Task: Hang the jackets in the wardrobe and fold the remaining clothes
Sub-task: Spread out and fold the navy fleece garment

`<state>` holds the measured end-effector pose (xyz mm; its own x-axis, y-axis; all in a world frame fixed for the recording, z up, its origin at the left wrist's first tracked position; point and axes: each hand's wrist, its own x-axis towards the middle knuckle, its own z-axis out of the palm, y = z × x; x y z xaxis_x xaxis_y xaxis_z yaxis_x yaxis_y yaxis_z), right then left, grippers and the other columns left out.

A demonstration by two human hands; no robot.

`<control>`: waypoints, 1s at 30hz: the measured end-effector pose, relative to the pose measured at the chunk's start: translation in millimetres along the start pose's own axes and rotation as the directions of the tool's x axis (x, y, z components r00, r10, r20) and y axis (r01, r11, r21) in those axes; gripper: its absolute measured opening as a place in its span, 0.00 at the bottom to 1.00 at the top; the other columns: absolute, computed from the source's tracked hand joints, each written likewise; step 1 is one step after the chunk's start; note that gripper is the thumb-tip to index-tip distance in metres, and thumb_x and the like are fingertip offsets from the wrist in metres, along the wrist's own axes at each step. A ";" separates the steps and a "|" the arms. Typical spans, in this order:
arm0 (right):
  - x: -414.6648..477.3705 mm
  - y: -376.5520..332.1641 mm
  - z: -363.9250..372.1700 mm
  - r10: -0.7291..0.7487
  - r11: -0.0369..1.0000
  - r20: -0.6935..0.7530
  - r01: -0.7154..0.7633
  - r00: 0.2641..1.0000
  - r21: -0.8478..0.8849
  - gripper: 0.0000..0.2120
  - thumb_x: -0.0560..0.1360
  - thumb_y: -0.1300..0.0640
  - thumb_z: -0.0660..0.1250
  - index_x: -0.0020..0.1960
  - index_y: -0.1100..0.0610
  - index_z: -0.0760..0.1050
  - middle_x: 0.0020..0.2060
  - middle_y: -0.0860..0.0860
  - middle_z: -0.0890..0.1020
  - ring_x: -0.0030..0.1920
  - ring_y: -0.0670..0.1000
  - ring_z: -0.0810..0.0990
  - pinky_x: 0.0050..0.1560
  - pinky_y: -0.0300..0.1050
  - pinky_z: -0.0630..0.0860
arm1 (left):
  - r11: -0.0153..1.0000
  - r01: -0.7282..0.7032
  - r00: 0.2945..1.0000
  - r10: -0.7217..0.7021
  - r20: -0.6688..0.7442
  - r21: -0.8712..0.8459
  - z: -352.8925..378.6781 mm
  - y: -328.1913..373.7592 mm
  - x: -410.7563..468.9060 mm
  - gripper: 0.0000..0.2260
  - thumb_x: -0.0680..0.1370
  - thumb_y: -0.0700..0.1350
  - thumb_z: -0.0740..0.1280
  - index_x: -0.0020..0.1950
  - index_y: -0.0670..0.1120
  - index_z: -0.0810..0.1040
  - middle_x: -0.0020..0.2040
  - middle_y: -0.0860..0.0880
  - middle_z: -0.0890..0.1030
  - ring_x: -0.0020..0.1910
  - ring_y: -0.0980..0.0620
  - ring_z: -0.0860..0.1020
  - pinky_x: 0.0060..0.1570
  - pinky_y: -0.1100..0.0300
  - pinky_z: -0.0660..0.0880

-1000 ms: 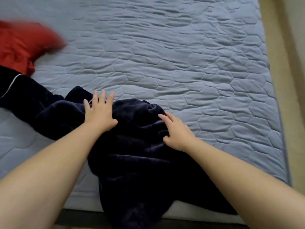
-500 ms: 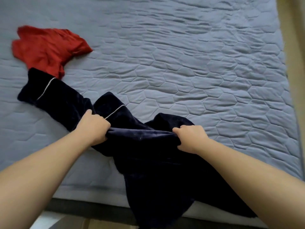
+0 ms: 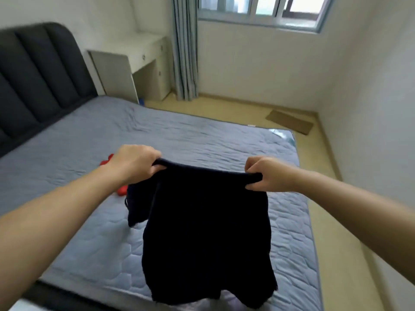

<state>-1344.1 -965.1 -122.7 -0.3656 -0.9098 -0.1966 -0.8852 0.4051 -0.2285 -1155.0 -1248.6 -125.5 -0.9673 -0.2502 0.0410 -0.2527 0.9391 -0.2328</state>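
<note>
Quilted blue-grey bedding covers the mattress (image 3: pixel 94 243) directly in front of me, and its near edge runs along the bottom of the view. I hold the dark navy garment (image 3: pixel 206 232) up over that near edge. It hangs straight down from its top edge, and a narrower part droops on its left side. My left hand (image 3: pixel 134 163) has its fingers curled round the top left corner of the garment. My right hand (image 3: pixel 267 176) pinches the top right corner between thumb and fingers. Both hands are well apart, and the top edge is stretched almost level between them. I cannot tell if the lower hem touches the bed. A red garment (image 3: pixel 122 190) lies on the bedding just behind my left wrist, which hides part of it. Farther left, a dark padded headboard (image 3: pixel 38 70) stands against the wall. Beyond the bed's far corner is a white desk (image 3: pixel 134 57) with drawers, and a grey-blue curtain (image 3: pixel 185 48) hangs just beside it. On the pale floor (image 3: pixel 224 108) past the bed, a flat brown piece of cardboard (image 3: pixel 289 121) lies near the far wall. Above, a white-framed window (image 3: pixel 258 10) is set in that wall.
</note>
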 end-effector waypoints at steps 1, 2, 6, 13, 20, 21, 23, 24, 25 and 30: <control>-19.7 -10.3 -32.8 0.019 0.997 0.043 -0.016 0.999 -0.074 0.13 0.72 0.47 0.70 0.40 0.58 0.77 0.43 0.48 0.77 0.42 0.49 0.74 0.45 0.46 0.71 | 0.999 0.030 0.998 -0.031 -0.046 -0.014 -40.1 -2.5 -6.3 0.15 0.78 0.61 0.59 0.50 0.51 0.76 0.53 0.50 0.81 0.53 0.45 0.78 0.39 0.57 0.67; -38.7 -17.9 -63.9 0.057 0.987 0.081 -0.044 0.995 -0.152 0.14 0.73 0.45 0.69 0.39 0.56 0.76 0.39 0.49 0.77 0.39 0.50 0.74 0.43 0.46 0.72 | 0.998 0.055 0.994 -0.058 -0.091 -0.036 -78.2 -5.4 -12.2 0.14 0.78 0.60 0.60 0.49 0.51 0.76 0.51 0.49 0.81 0.52 0.44 0.79 0.39 0.57 0.66; -101.5 -34.0 -171.9 0.184 0.899 -0.100 -0.209 0.978 -0.384 0.09 0.71 0.46 0.67 0.41 0.52 0.74 0.34 0.47 0.75 0.38 0.50 0.73 0.40 0.43 0.73 | 0.945 0.013 0.967 -0.095 -0.237 -0.327 -212.0 -11.1 -34.7 0.07 0.77 0.52 0.66 0.46 0.50 0.80 0.41 0.50 0.82 0.41 0.50 0.79 0.38 0.56 0.72; -150.7 -86.2 -270.6 -0.104 0.995 -0.729 0.078 0.676 -0.070 0.08 0.69 0.72 0.65 0.41 0.60 0.75 0.35 0.50 0.77 0.37 0.51 0.75 0.39 0.41 0.71 | 0.541 -0.278 0.954 0.055 -0.296 -0.794 -350.9 11.8 -80.8 0.11 0.72 0.36 0.72 0.42 0.53 0.80 0.53 0.52 0.81 0.53 0.57 0.77 0.55 0.63 0.72; -166.3 -179.8 -310.3 -0.263 0.866 -0.823 0.500 0.504 0.029 0.14 0.68 0.77 0.63 0.38 0.59 0.77 0.47 0.55 0.79 0.48 0.50 0.79 0.50 0.37 0.77 | 0.339 -0.472 0.876 0.287 -0.388 -0.814 -376.6 79.2 -74.2 0.07 0.67 0.37 0.72 0.42 0.46 0.81 0.41 0.51 0.81 0.44 0.55 0.79 0.51 0.59 0.74; -166.9 -180.5 -315.1 -0.283 0.878 -0.817 0.479 0.503 -0.009 0.14 0.69 0.76 0.65 0.39 0.57 0.79 0.48 0.54 0.78 0.49 0.49 0.78 0.49 0.36 0.76 | 0.278 -0.484 0.872 0.240 -0.427 -0.830 -377.3 85.7 -69.9 0.06 0.66 0.38 0.72 0.41 0.45 0.81 0.38 0.50 0.80 0.41 0.55 0.78 0.47 0.61 0.74; -171.1 -171.8 -326.0 -0.275 0.925 -0.796 0.376 0.540 -0.064 0.13 0.71 0.70 0.69 0.42 0.51 0.80 0.49 0.49 0.76 0.50 0.45 0.76 0.48 0.33 0.74 | 0.215 -0.486 0.874 0.137 -0.467 -0.847 -377.2 92.8 -59.0 0.06 0.67 0.38 0.73 0.42 0.45 0.83 0.37 0.50 0.82 0.40 0.54 0.81 0.45 0.61 0.76; -175.8 -166.2 -331.0 -0.237 0.951 -0.782 0.303 0.577 -0.064 0.13 0.73 0.67 0.69 0.45 0.48 0.80 0.49 0.46 0.74 0.50 0.44 0.76 0.49 0.33 0.74 | 0.231 -0.467 0.884 0.092 -0.459 -0.853 -376.9 94.2 -52.4 0.06 0.68 0.38 0.74 0.43 0.46 0.83 0.39 0.49 0.83 0.41 0.53 0.82 0.46 0.59 0.78; -181.0 -161.7 -334.5 -0.182 0.973 -0.762 0.227 0.622 -0.047 0.13 0.74 0.63 0.69 0.47 0.44 0.79 0.49 0.44 0.73 0.49 0.44 0.76 0.50 0.35 0.75 | 0.263 -0.442 0.894 0.051 -0.445 -0.858 -376.8 96.0 -46.4 0.05 0.69 0.39 0.75 0.43 0.46 0.84 0.40 0.48 0.84 0.42 0.51 0.83 0.47 0.56 0.80; -198.6 -164.1 -332.6 -0.029 0.995 -0.565 -0.030 0.825 -0.095 0.10 0.74 0.50 0.68 0.55 0.48 0.78 0.49 0.44 0.74 0.47 0.44 0.74 0.48 0.36 0.71 | 0.439 -0.407 0.852 -0.132 -0.506 -0.801 -385.3 109.9 -22.3 0.07 0.67 0.53 0.75 0.39 0.51 0.84 0.33 0.53 0.82 0.36 0.55 0.80 0.38 0.58 0.77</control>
<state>-1221.9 -881.1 271.0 -0.4384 -0.8133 0.3827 -0.8971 0.4220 -0.1309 -1168.8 -1049.1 222.5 -0.8012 -0.2182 0.5572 0.2670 0.7030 0.6591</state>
